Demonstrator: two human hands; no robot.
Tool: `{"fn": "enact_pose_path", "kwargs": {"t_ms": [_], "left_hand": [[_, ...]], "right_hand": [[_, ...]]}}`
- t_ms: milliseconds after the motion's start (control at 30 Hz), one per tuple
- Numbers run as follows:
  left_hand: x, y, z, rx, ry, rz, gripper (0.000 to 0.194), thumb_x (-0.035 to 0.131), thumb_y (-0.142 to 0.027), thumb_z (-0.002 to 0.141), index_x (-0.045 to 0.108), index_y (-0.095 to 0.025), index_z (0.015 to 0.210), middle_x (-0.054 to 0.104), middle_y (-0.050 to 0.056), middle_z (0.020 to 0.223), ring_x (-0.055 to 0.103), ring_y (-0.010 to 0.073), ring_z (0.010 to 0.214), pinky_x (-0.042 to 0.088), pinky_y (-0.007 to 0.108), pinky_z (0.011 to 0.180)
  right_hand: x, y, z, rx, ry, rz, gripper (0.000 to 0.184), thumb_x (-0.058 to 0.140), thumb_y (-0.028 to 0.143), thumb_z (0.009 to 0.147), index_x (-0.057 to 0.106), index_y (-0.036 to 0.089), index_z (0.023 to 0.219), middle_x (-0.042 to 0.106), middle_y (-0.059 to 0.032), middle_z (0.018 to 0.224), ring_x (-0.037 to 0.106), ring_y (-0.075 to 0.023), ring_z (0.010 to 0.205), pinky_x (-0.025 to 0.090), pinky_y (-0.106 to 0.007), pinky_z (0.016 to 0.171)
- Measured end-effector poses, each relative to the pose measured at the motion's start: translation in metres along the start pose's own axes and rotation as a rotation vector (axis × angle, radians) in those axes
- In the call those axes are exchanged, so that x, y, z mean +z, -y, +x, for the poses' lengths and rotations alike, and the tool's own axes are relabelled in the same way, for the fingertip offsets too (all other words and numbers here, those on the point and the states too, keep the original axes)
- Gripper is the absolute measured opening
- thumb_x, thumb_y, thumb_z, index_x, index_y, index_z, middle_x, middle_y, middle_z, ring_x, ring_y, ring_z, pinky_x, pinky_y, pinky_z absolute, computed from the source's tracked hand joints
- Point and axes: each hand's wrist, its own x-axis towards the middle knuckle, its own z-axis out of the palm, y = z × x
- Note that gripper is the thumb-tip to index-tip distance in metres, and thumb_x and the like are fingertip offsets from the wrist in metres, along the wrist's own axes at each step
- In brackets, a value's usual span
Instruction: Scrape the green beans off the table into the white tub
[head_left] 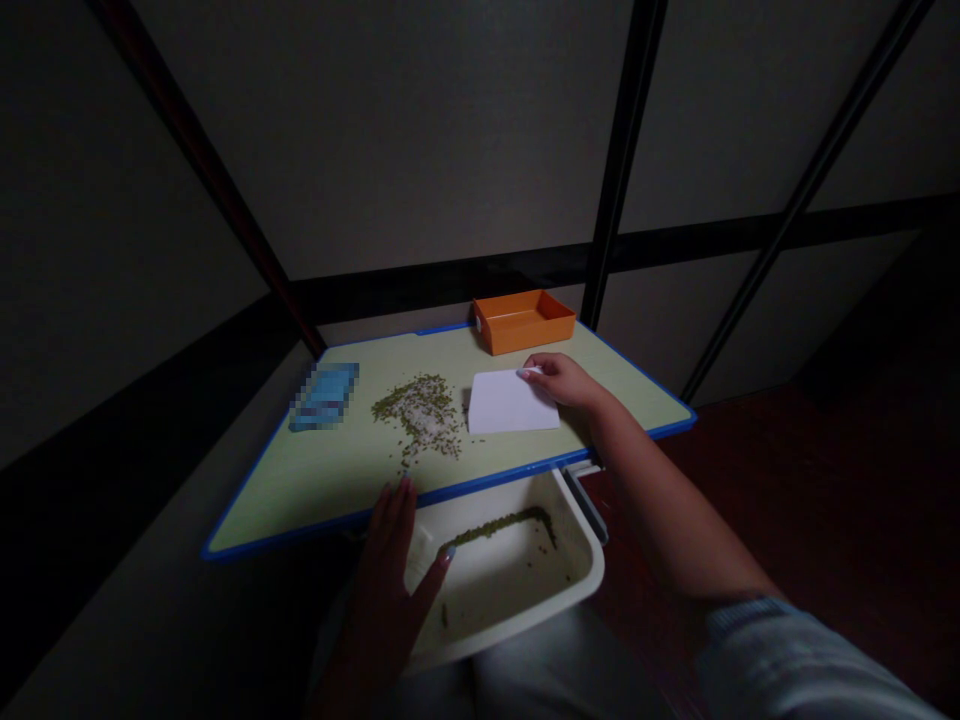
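Observation:
Between the thumb and fingers of my right hand (553,380) is a flat white card or scraper (510,402), its left edge close to a loose pile of small green and whitish grains (424,412). The pile lies spread on a pale green tabletop (345,490) with a blue rim. My left hand (397,570) is open, fingers stretched toward the table's front edge and thumb apart, at the left side of a cream plastic basin (517,620). A strip of green grains (495,524) lies along the basin's far inner side, with a few stray grains on its floor.
An orange open box (525,322) stands at the back right of the table. A blue packet (325,396), blurred out, lies at the left edge. Dark-framed wall panels (442,140) rise right behind the table. The basin sits under the front edge, above my lap.

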Motion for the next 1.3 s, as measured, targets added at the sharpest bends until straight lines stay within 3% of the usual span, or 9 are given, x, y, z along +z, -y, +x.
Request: {"fn": "enact_pose_path", "kwargs": {"t_ms": [400, 633, 933, 1300], "left_hand": [[0.0012, 0.0004, -0.0013, -0.032, 0.017, 0.000, 0.074, 0.050, -0.034, 0.090, 0.008, -0.033, 0.152, 0.028, 0.008, 0.159, 0.022, 0.0302, 0.146, 0.034, 0.056, 0.112], [0.0013, 0.0007, -0.0004, -0.011, -0.004, -0.001, 0.074, 0.050, -0.034, 0.090, 0.010, -0.032, 0.152, 0.029, 0.008, 0.158, 0.024, 0.0304, 0.145, 0.036, 0.055, 0.110], [0.0025, 0.0007, -0.0018, -0.024, -0.005, -0.013, 0.073, 0.049, -0.034, 0.091, 0.011, -0.031, 0.152, 0.027, 0.007, 0.159, 0.021, 0.0278, 0.146, 0.034, 0.052, 0.112], [0.0003, -0.0014, -0.0005, -0.006, -0.006, 0.003, 0.072, 0.048, -0.035, 0.091, 0.010, -0.033, 0.152, 0.029, 0.007, 0.158, 0.023, 0.0277, 0.146, 0.036, 0.052, 0.111]], "right_hand": [[-0.0003, -0.0007, -0.0008, 0.059, 0.036, 0.037, 0.038, 0.069, 0.052, 0.061, 0.053, 0.018, 0.068, 0.049, 0.0027, 0.055, 0.042, -0.0104, 0.049, 0.027, -0.022, 0.045], [-0.0051, -0.0015, 0.0031, -0.007, -0.168, 0.145, 0.039, 0.065, 0.055, 0.062, 0.048, 0.020, 0.066, 0.044, 0.0042, 0.055, 0.036, -0.0098, 0.049, 0.026, -0.023, 0.046], [-0.0040, -0.0008, 0.0001, 0.054, 0.010, 0.001, 0.038, 0.064, 0.054, 0.064, 0.049, 0.019, 0.065, 0.045, 0.0033, 0.054, 0.038, -0.0101, 0.050, 0.026, -0.024, 0.047], [-0.0037, -0.0016, 0.0003, 0.032, 0.006, -0.143, 0.037, 0.062, 0.053, 0.070, 0.051, 0.018, 0.067, 0.049, 0.0011, 0.057, 0.041, -0.0115, 0.053, 0.028, -0.024, 0.050]]}}
